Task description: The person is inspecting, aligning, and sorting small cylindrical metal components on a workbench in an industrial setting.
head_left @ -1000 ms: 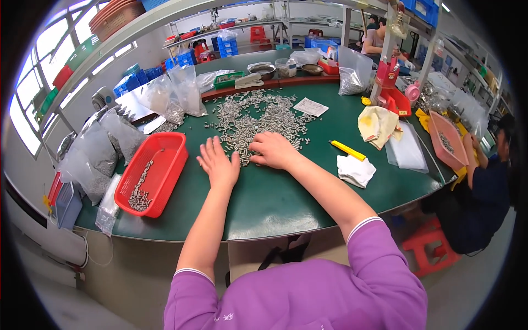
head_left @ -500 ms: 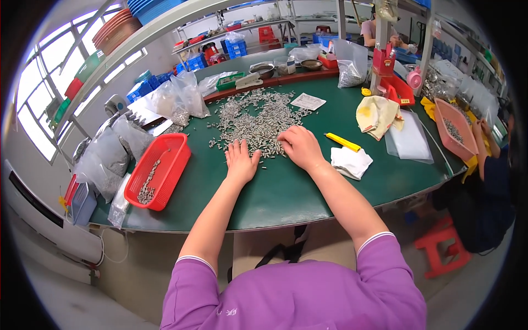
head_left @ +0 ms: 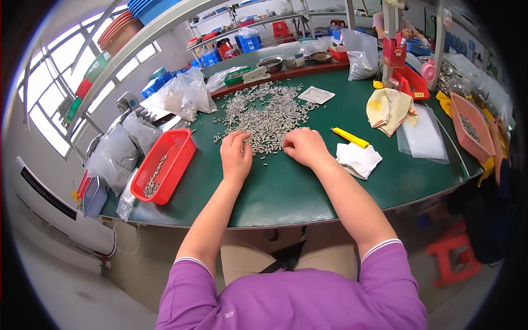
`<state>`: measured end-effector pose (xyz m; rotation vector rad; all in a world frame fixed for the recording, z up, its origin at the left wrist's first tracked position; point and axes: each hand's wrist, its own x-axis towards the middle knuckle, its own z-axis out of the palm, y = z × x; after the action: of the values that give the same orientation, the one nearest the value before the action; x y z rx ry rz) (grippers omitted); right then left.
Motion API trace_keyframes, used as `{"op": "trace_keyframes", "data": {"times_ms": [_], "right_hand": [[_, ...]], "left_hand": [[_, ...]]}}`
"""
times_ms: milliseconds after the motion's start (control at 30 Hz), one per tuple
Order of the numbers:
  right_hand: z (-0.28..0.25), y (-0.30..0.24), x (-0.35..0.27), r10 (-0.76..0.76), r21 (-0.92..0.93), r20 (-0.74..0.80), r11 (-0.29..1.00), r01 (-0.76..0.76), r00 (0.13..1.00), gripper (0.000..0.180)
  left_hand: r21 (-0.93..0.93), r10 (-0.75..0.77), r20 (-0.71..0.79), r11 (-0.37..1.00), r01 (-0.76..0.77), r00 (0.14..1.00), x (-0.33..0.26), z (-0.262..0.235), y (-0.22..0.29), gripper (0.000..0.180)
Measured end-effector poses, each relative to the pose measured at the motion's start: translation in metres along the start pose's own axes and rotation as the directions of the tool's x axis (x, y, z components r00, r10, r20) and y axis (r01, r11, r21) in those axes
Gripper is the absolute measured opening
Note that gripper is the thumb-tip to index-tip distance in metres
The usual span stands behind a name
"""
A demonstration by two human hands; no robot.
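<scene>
A spread pile of small silvery metal cylinders (head_left: 264,118) covers the middle of the green table (head_left: 264,198). At its near left edge is my left hand (head_left: 236,157), its fingers bent and close together against the pieces. My right hand (head_left: 306,147) rests at the near right edge with fingers curled inward and tips down by the pieces. Whatever either hand holds is too small or hidden to make out. A few single cylinders (head_left: 265,164) lie between the hands, nearer to me.
Left of my hands stands a red plastic basket (head_left: 163,168) with some cylinders inside. To the right lie a white cloth (head_left: 358,160), a yellow cutter (head_left: 350,137) and a cream glove (head_left: 391,111). A paper slip (head_left: 316,95) touches the pile's far right. Another person's arm (head_left: 499,148) is at far right.
My left hand has gone from flat, spread fingers to bent ones drawn together. The right hand has stayed at the pile's near edge, its fingers curling more. The whole view has shifted slightly.
</scene>
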<state>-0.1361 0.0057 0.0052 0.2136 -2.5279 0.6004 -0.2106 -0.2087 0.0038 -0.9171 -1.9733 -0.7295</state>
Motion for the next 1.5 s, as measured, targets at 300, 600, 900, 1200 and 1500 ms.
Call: {"op": "trace_keyframes", "data": {"times_ms": [300,600,900,1200,1500], "right_hand": [[-0.003,-0.012,-0.004,0.103,0.041,0.167,0.993,-0.111,0.981,0.01],[0.018,-0.031,-0.002,-0.001,-0.005,0.079,1.0,0.001,0.997,0.013],[-0.003,-0.032,-0.004,0.002,0.077,0.207,0.997,-0.018,0.978,0.012],[0.005,-0.043,-0.006,-0.097,0.133,0.222,0.989,0.068,0.97,0.012],[0.01,-0.042,-0.005,-0.118,0.111,0.161,0.989,0.101,0.98,0.021]], "left_hand": [[-0.172,-0.176,0.645,0.915,0.366,0.744,-0.007,-0.015,0.019,0.055],[-0.397,-0.02,0.634,0.85,0.347,0.773,-0.009,-0.004,0.008,0.055],[-0.365,-0.033,0.685,0.849,0.382,0.728,-0.005,-0.011,0.003,0.057],[-0.394,-0.018,0.715,0.815,0.424,0.699,-0.001,-0.012,0.005,0.056],[-0.252,-0.127,0.746,0.855,0.454,0.653,0.004,-0.019,0.009,0.062]]}}
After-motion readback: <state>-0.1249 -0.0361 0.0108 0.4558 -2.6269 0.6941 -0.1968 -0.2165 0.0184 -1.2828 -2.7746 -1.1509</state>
